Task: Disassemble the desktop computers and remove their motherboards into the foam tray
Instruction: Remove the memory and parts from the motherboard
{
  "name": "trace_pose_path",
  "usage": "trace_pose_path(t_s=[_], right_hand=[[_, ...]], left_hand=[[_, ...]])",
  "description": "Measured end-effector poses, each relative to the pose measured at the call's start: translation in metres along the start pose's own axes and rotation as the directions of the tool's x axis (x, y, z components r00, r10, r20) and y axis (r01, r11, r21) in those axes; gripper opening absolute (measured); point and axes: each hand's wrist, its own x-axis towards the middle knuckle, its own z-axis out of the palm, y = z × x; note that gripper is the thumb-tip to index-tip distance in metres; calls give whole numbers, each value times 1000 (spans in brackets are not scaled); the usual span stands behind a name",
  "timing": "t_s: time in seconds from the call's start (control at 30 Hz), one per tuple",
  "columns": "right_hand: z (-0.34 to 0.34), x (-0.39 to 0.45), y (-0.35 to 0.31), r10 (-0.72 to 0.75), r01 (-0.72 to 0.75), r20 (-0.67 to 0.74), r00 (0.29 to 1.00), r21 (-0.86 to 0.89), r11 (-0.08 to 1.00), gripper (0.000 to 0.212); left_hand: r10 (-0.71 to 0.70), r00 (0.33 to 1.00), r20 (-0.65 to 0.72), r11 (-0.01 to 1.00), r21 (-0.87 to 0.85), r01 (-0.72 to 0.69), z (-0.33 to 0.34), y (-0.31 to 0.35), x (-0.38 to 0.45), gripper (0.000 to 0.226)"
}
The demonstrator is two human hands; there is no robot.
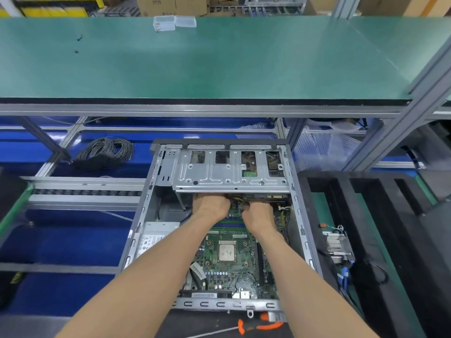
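Both hands, left hand and right hand, reach under the drive cage; fingers hidden, grip unclear, probably on cables. Motherboard sits in the case; yanking could tear connectors.

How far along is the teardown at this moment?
Done: the case is open, the CPU bare. In hand: left hand and right hand work among cables under the drive cage. Left: the motherboard is still inside, not in the foam tray.
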Motion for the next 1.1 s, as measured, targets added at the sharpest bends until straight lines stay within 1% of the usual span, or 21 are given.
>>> trace_pose_path(t_s=[0.1,0.2,0.33,0.4,0.47,0.53,0.63,0.73,0.9,0.97,1.03,1.1], right_hand=[[1,1,1,-5,5,7,1000,-26,1000,23],[3,4,3,-23,24,16,1000,-48,999,22],[5,7,6,-67,70,54,996,-60,996,39],[4,8,5,-71,78,84,994,-92,993,42],[3,8,5,-86,97,104,991,-108,989,43],[3,7,4,-109,116,79,991,-102,988,36],[3,3,4,-145,149,41,989,-118,982,26],[4,0,6,-166,167,16,986,-109,980,19],[6,-2,5,-153,155,32,988,-71,985,11],[8,-1,5,-158,159,24,987,-51,986,14],[10,3,5,-147,149,28,989,-63,987,23],[11,9,5,-107,110,38,993,-64,992,33]], left_hand=[[-41,999,-20,999,26,41,-1,-1,-2,28],[-51,999,-1,996,67,51,-1,-5,-2,27],[-71,996,51,997,47,69,2,-10,2,17],[-68,996,50,996,55,65,5,-13,5,19],[-50,998,50,995,90,45,7,-14,6,27],[-44,998,45,993,115,39,10,-14,7,32],[-45,999,28,990,137,41,12,-14,8,34],[-66,996,51,990,128,59,12,-15,9,38],[-104,991,89,985,147,91,13,-16,16,49],[-117,989,86,984,145,104,14,-17,17,50],[-123,989,80,984,138,111,15,-17,18,50],[-117,990,83,983,155,103,15,-18,18,49]])
